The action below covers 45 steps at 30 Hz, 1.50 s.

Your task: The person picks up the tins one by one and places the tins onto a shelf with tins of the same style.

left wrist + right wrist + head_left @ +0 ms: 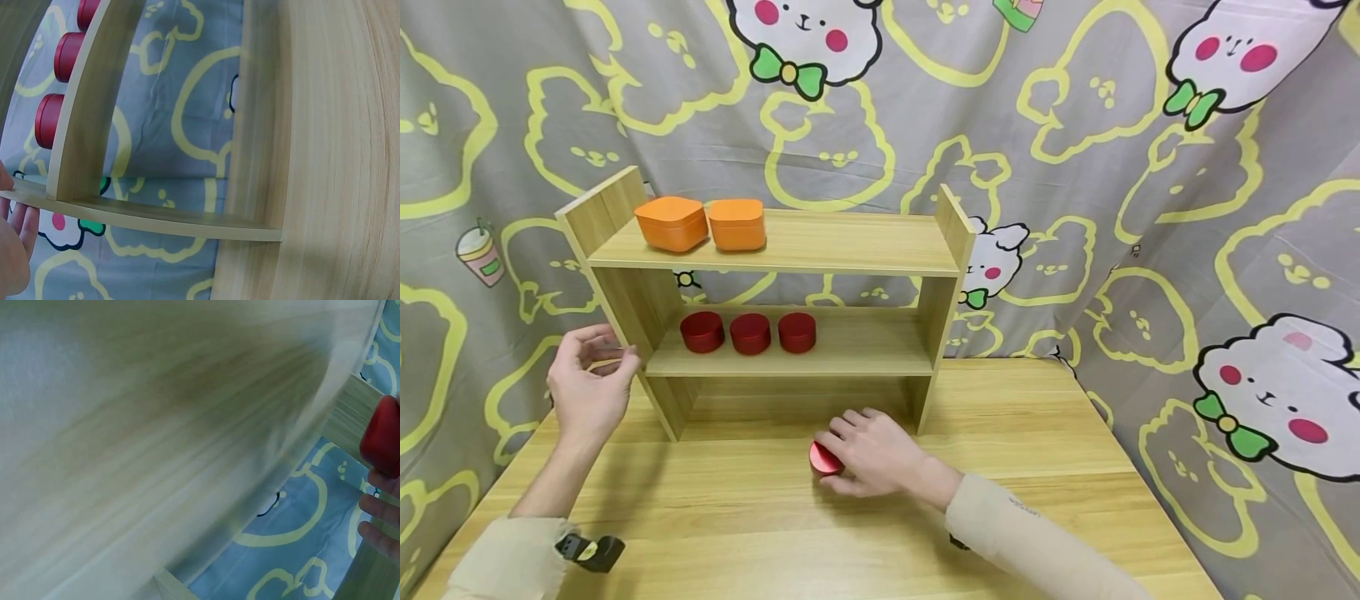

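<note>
My right hand [876, 454] grips a round red tin [824, 459] low over the tabletop, in front of the shelf's right half. In the right wrist view that tin [382, 439] is at the right edge, with fingertips beside it. My left hand [591, 379] pinches the left side panel of a two-tier wooden shelf [790, 367]; the left wrist view has the thumb and fingers [28, 228] on opposite faces of the panel. Three red tins [751, 334] stand in a row on the middle board, left of centre. Two orange boxes [737, 225] sit on the top board at the left.
The shelf stands on a wooden table [715, 533]. Behind it and along both sides hangs a grey curtain [1075, 275] with cartoon prints. A black strap device [591, 552] is on the left wrist.
</note>
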Motion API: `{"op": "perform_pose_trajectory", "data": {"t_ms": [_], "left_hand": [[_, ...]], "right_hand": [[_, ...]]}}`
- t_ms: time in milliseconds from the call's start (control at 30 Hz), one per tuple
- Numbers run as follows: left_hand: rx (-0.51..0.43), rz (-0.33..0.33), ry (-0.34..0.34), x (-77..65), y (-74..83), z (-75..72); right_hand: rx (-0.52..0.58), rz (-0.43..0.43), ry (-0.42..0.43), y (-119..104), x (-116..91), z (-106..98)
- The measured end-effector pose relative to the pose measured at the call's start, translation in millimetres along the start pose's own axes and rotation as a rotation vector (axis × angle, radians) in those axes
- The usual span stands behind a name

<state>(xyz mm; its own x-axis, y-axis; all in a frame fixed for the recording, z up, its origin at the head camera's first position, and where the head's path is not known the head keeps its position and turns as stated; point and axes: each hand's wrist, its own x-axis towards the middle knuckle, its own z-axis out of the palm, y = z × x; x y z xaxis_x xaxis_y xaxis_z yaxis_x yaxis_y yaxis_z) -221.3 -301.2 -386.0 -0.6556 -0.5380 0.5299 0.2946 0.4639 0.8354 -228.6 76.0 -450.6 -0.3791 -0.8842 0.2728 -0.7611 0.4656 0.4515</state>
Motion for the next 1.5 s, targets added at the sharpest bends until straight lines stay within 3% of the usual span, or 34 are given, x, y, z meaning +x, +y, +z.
{"op": "perform_pose_trajectory", "data": {"t_ms": [333,633,1133,1500], "left_hand": [[0.001,-0.007,-0.004,0.0,0.0,-0.2],[0.009,0.001,0.0,0.6,-1.3,0.3],[0.011,0.0,0.0,0.8,-1.2,0.3],[0.015,-0.002,-0.003,0.3,-0.6,-0.3]], "right_hand": [[-0.018,-0.006,0.064,10.6,2.7,-16.9],[-0.015,0.009,0.056,22.6,8.3,-32.6],[-0.004,0.019,0.195,38.9,17.9,-52.3],[-0.018,0.049,0.2,50.9,24.5,-65.5]]}}
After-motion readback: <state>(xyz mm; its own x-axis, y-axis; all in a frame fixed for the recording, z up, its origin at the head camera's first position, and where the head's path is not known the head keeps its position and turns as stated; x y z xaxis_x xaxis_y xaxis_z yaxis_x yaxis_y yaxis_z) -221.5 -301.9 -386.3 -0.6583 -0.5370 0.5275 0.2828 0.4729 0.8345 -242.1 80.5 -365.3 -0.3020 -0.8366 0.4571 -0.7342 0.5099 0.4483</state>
